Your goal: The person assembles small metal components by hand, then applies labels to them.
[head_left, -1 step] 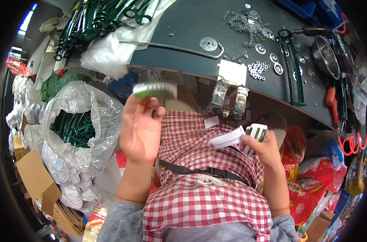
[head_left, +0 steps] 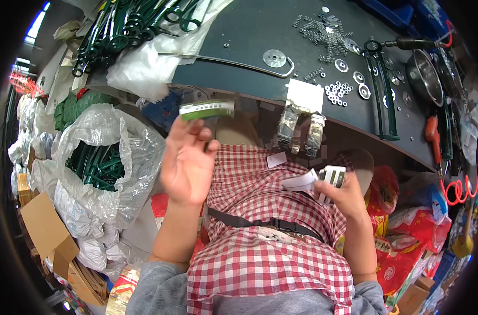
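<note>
At the tips of my raised left hand (head_left: pixel 189 170) is a green-and-white label (head_left: pixel 207 110), slightly blurred. It sits against the fingertips, whose fingers are part curled, palm toward me. My right hand (head_left: pixel 348 195), lower over my lap, pinches a small stack of green-and-white labels (head_left: pixel 335 174) under the thumb. A white paper strip (head_left: pixel 300 181) sticks out leftward from that stack. Between the hands, a loose white slip (head_left: pixel 276 159) lies on my red checked apron (head_left: pixel 270 262).
Green metal parts (head_left: pixel 139 31) pile on the workbench (head_left: pixel 233 34), with springs (head_left: pixel 328 39), washers (head_left: pixel 337 93) and a bent rod (head_left: pixel 223 61). A taped bracket (head_left: pixel 304 97) hangs from its front edge. A plastic sack (head_left: pixel 136 173) of green parts stands left, red bags (head_left: pixel 399 262) right.
My left hand and the label have shifted slightly right in the picture. The paper strip at my right hand has swung a little closer to that hand.
</note>
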`<state>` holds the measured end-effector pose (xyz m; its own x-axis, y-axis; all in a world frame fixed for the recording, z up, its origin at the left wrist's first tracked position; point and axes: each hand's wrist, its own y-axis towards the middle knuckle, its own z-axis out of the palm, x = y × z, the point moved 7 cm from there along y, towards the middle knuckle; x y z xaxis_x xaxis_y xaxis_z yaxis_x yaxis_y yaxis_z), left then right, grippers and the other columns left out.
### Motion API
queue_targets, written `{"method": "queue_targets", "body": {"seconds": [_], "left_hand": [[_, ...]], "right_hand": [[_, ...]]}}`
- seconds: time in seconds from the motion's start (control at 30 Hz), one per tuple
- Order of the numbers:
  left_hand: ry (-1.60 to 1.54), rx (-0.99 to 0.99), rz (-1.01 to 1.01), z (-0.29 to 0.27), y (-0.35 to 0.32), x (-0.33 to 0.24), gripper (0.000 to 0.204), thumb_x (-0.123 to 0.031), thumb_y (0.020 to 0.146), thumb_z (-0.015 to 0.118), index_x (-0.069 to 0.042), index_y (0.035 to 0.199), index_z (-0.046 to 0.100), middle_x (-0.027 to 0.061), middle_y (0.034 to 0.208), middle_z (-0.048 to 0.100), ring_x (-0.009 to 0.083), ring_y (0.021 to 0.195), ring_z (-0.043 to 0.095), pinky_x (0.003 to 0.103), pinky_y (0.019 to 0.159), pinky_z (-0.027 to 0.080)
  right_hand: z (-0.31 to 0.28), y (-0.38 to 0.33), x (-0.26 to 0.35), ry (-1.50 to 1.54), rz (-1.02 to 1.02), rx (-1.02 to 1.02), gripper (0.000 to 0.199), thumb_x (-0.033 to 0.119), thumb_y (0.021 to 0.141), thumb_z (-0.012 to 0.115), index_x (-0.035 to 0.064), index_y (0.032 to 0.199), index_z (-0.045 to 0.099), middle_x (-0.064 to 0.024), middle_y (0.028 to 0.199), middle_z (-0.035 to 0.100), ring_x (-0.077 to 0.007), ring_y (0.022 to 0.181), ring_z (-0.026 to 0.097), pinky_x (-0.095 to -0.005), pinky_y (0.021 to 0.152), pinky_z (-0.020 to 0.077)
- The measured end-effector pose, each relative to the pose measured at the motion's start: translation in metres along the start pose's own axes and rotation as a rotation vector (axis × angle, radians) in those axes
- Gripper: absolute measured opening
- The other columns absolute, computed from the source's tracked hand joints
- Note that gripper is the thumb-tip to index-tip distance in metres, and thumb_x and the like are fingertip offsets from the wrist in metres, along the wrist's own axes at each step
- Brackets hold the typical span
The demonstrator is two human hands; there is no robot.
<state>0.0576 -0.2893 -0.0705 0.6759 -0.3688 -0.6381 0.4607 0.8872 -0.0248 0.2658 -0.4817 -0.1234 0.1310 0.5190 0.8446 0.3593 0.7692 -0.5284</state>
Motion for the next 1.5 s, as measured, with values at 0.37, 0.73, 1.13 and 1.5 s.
{"method": "queue_targets", "body": {"seconds": [0.37,0.73,1.13,1.5], "left_hand": [[-0.464,-0.054,-0.104,-0.045,0.02,0.029,0.043,-0.023,0.085,0.052,-0.021,0.126,0.038,-0.001,0.082,0.053,0.0088,0.06,0.041,0.023,0.059,0.032],[-0.144,-0.007,0.041,-0.051,0.047,0.029,0.055,-0.023,0.09,0.044,-0.022,0.136,0.015,0.003,0.085,0.055,0.0078,0.058,0.04,0.022,0.056,0.034],[-0.086,-0.014,-0.006,-0.059,0.035,0.039,0.054,-0.019,0.09,0.042,-0.025,0.136,0.014,0.0025,0.09,0.054,0.0064,0.059,0.041,0.021,0.056,0.033],[-0.079,-0.025,0.006,-0.067,0.037,0.041,0.054,-0.018,0.09,0.043,-0.025,0.136,0.015,0.004,0.091,0.054,0.0069,0.059,0.042,0.022,0.057,0.034]], "right_hand": [[0.048,0.01,0.054,-0.239,-0.172,0.157,0.016,0.012,0.075,0.064,-0.0005,0.084,0.064,-0.0028,0.064,0.061,-0.0049,0.058,0.053,-0.021,0.051,0.0424],[0.129,0.109,0.189,-0.778,-0.749,0.066,0.02,0.022,0.076,0.057,0.0034,0.083,0.06,-0.0173,0.069,0.058,-0.0334,0.065,0.057,-0.0362,0.058,0.0449],[0.19,0.152,0.201,-1.062,-0.916,0.211,0.021,0.023,0.078,0.056,0.0011,0.077,0.057,-0.0166,0.065,0.057,-0.0341,0.062,0.055,-0.0367,0.058,0.043],[0.188,0.153,0.194,-1.213,-0.809,0.152,0.019,0.022,0.078,0.052,0.004,0.082,0.058,-0.0152,0.073,0.06,-0.0332,0.071,0.058,-0.0421,0.064,0.0453]]}}
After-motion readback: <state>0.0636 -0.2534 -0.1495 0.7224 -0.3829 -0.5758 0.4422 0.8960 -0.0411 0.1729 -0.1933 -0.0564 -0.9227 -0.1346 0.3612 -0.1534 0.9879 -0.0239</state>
